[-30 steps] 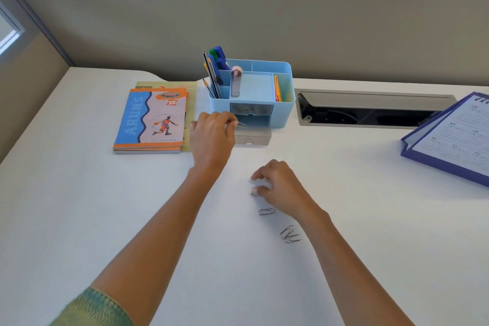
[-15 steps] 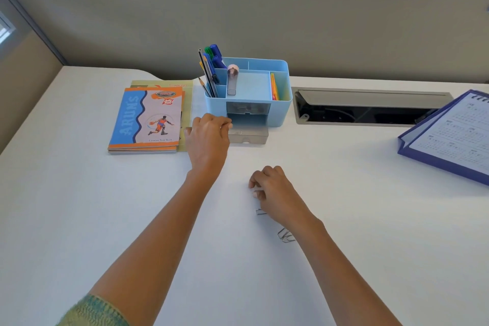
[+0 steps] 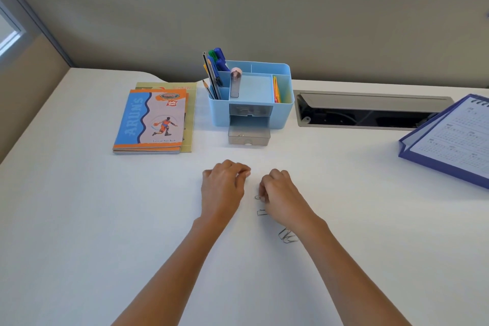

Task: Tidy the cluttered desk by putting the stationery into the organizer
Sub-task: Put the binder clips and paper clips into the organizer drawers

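Paperclips are the step in hand: several lie loose on the white tabletop (image 3: 79,219) near the person's right hand (image 3: 280,193), one (image 3: 258,197) at its fingertips, another (image 3: 262,212) just below, and a small tangle (image 3: 287,235) beside the wrist. The right hand is curled knuckles-up over the nearest clip, its grip drawn together as if pinching, though whether the clip is actually caught I cannot tell. The left hand (image 3: 223,182) rests close beside it, fingers curled with thumb against fingertips; nothing shows inside that grip. Well beyond both hands stands the blue organizer (image 3: 284,111), already holding pens (image 3: 218,61) and coloured notes (image 3: 276,92), with its clear lower drawer (image 3: 248,136) pulled out toward the person and one clip (image 3: 240,135) seemingly inside. Stacked notebooks (image 3: 150,120) lie to its left. The next move, as I judge it, calls for a fine fingertip pinch to lift a thin, flat clip off the smooth surface, then a carry forward to drop it into the open drawer.
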A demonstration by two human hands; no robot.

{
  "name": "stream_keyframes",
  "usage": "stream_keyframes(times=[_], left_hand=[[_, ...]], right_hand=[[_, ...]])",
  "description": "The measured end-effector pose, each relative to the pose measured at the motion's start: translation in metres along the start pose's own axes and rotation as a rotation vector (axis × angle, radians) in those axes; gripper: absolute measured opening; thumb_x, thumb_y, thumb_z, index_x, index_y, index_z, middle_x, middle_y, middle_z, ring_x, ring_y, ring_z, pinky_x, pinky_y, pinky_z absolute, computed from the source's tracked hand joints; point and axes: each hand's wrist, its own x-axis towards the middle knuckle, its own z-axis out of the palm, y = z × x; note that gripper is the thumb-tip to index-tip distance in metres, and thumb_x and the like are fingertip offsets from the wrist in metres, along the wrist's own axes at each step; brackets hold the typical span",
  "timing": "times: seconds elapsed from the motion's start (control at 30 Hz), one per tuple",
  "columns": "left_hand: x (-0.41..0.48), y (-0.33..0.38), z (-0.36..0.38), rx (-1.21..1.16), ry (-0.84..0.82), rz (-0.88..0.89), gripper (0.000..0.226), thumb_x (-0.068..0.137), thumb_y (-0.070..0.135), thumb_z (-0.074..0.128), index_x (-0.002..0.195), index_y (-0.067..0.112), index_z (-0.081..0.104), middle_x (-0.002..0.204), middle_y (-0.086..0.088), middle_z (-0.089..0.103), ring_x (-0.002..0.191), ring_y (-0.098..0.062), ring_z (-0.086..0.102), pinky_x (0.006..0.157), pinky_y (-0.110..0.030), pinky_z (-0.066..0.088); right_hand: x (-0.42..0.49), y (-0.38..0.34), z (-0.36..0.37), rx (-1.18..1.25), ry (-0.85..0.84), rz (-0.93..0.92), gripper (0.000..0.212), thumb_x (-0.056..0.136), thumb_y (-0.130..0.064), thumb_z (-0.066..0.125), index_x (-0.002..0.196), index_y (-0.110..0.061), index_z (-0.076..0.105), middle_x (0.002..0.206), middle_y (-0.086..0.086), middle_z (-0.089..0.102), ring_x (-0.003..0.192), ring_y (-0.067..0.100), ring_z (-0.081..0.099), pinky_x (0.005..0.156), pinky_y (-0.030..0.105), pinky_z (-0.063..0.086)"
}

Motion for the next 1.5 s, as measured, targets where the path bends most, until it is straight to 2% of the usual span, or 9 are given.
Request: stream_keyframes(times=[0.1, 0.3, 0.43, 0.53, 0.7, 1.0, 1.13, 1.27, 1.5], left_hand=[[-0.008, 0.002, 0.001, 0.009, -0.057, 0.033, 0.018, 0.097, 0.027, 0.054, 0.105, 0.029, 0.07, 0.1, 0.009, 0.07, 0.093, -0.013, 0.061, 0.089, -0.03, 0.033], [-0.002, 0.013, -0.005, -0.191, -0.134, 0.031, 0.013, 0.091, 0.021, 0.063, 0.095, 0.024, 0.075, 0.089, 0.007, 0.074, 0.079, -0.015, 0.065, 0.086, -0.039, 0.049], [0.017, 0.022, -0.012, -0.207, 0.0, 0.032, 0.011, 0.089, 0.019, 0.065, 0.088, 0.023, 0.075, 0.084, 0.007, 0.074, 0.07, -0.016, 0.064, 0.08, -0.042, 0.052], [0.039, 0.024, -0.02, -0.139, 0.165, -0.002, 0.012, 0.092, 0.022, 0.061, 0.091, 0.025, 0.073, 0.088, 0.006, 0.073, 0.072, -0.017, 0.063, 0.085, -0.044, 0.047], [0.083, 0.016, -0.03, -0.004, 0.29, -0.088, 0.017, 0.096, 0.027, 0.056, 0.101, 0.025, 0.072, 0.1, -0.001, 0.072, 0.09, -0.023, 0.062, 0.087, -0.04, 0.041], [0.099, 0.013, -0.017, 0.192, 0.206, -0.08, 0.023, 0.095, 0.028, 0.059, 0.113, 0.021, 0.071, 0.111, -0.008, 0.07, 0.102, -0.027, 0.058, 0.088, -0.042, 0.041], [0.094, 0.008, -0.017, 0.18, 0.194, -0.08, 0.026, 0.095, 0.026, 0.058, 0.119, 0.02, 0.068, 0.116, -0.009, 0.068, 0.104, -0.028, 0.057, 0.089, -0.041, 0.04], [0.079, 0.005, -0.017, 0.056, 0.199, -0.058, 0.023, 0.096, 0.028, 0.057, 0.113, 0.023, 0.07, 0.111, -0.005, 0.069, 0.104, -0.025, 0.058, 0.088, -0.041, 0.04], [0.028, 0.019, 0.001, -0.341, 0.034, -0.097, 0.015, 0.089, 0.034, 0.066, 0.098, 0.027, 0.075, 0.088, 0.007, 0.074, 0.074, -0.012, 0.066, 0.073, -0.032, 0.055]], right_hand=[[-0.003, 0.002, 0.005, 0.039, 0.043, -0.032, 0.017, 0.087, 0.001, 0.048, 0.092, -0.014, 0.053, 0.097, 0.003, 0.054, 0.097, 0.02, 0.044, 0.078, 0.032, 0.045], [0.0, 0.006, -0.006, 0.599, 0.268, 0.101, 0.018, 0.085, -0.006, 0.065, 0.083, -0.016, 0.05, 0.077, 0.0, 0.063, 0.068, 0.016, 0.056, 0.063, 0.026, 0.046], [0.014, 0.003, -0.015, 0.72, 0.392, 0.157, 0.022, 0.083, -0.01, 0.071, 0.083, -0.019, 0.051, 0.078, -0.002, 0.068, 0.069, 0.009, 0.061, 0.063, 0.015, 0.048], [0.012, 0.007, -0.02, 0.647, 0.373, 0.164, 0.016, 0.081, -0.009, 0.07, 0.085, -0.017, 0.057, 0.08, -0.005, 0.067, 0.07, 0.006, 0.059, 0.063, 0.011, 0.044], [-0.013, 0.018, -0.003, 0.191, -0.061, -0.017, 0.018, 0.082, -0.022, 0.069, 0.1, -0.02, 0.066, 0.1, -0.003, 0.053, 0.1, 0.014, 0.043, 0.082, 0.025, 0.039], [-0.021, 0.016, 0.011, 0.094, -0.028, -0.094, 0.01, 0.09, -0.011, 0.055, 0.091, -0.015, 0.064, 0.096, -0.005, 0.051, 0.098, 0.014, 0.042, 0.081, 0.027, 0.045], [-0.015, 0.018, 0.003, 0.464, 0.085, 0.084, 0.014, 0.087, -0.011, 0.058, 0.081, -0.023, 0.062, 0.076, -0.014, 0.063, 0.071, 0.008, 0.054, 0.064, 0.022, 0.043], [0.003, 0.018, -0.007, 0.827, 0.248, 0.281, 0.012, 0.086, -0.01, 0.066, 0.077, -0.017, 0.068, 0.065, -0.003, 0.066, 0.054, 0.008, 0.06, 0.05, 0.02, 0.047], [0.037, 0.004, -0.021, 1.198, 0.316, 0.389, 0.012, 0.087, 0.002, 0.063, 0.092, -0.004, 0.072, 0.081, 0.013, 0.071, 0.064, 0.016, 0.069, 0.072, 0.027, 0.059]])
